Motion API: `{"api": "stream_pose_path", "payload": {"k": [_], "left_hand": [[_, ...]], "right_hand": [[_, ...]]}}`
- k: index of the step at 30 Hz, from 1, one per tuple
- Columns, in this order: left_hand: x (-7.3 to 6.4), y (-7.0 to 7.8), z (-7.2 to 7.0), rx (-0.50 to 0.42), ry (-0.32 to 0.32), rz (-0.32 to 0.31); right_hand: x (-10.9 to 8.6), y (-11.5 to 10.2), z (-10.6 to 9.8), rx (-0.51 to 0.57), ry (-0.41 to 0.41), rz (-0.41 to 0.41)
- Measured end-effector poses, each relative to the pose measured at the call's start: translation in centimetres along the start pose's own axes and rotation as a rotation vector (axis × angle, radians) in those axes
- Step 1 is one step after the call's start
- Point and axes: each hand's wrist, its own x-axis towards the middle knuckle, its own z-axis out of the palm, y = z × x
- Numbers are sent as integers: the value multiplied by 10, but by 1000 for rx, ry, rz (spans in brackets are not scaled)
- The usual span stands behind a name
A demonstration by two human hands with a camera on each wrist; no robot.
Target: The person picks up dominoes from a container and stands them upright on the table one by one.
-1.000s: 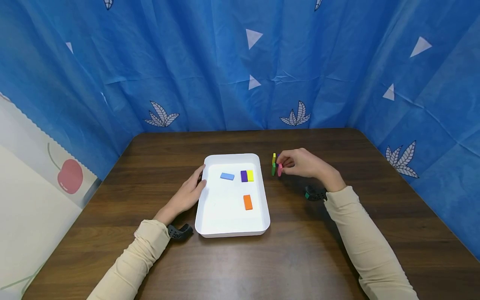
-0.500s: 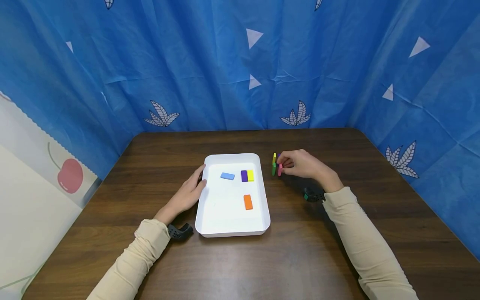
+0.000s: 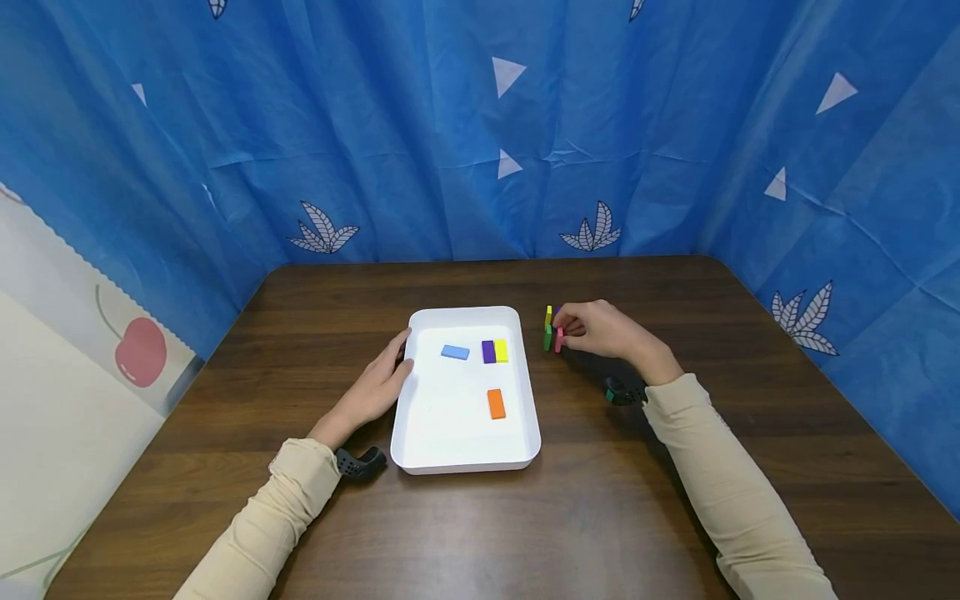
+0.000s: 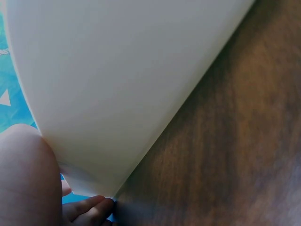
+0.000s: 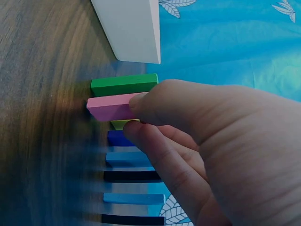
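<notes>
My right hand (image 3: 600, 329) pinches a pink block (image 5: 110, 107) between thumb and fingertips, just right of an upright green block (image 5: 124, 84). In the right wrist view, a row of standing blocks lies past the pink one: a yellow block (image 5: 119, 125), a dark blue block (image 5: 120, 138), a light blue block (image 5: 127, 159) and several more. The hand hides most of that row in the head view. My left hand (image 3: 371, 387) rests against the left side of a white tray (image 3: 442, 425), thumb at its rim, fingers stretched along the outer wall.
Inside the tray lie a blue block (image 3: 455, 352), a purple block (image 3: 488, 352) beside a yellow block (image 3: 501, 351), and an orange block (image 3: 496, 404). All stands on a dark wooden table (image 3: 480, 533) with a blue curtain (image 3: 420, 150) behind.
The right wrist and forearm have shifted slightly left and lower, while the fingers stay on the pink block beside the green one. My left hand and the tray stay in place.
</notes>
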Motion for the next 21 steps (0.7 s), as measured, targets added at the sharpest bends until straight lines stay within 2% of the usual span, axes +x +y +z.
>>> {"api": "stream_pose_path", "payload": {"k": [21], "left_hand": [[0,-1,-1,0,-3,2]], "right_hand": [[0,-2,0,-22,3,0]]}}
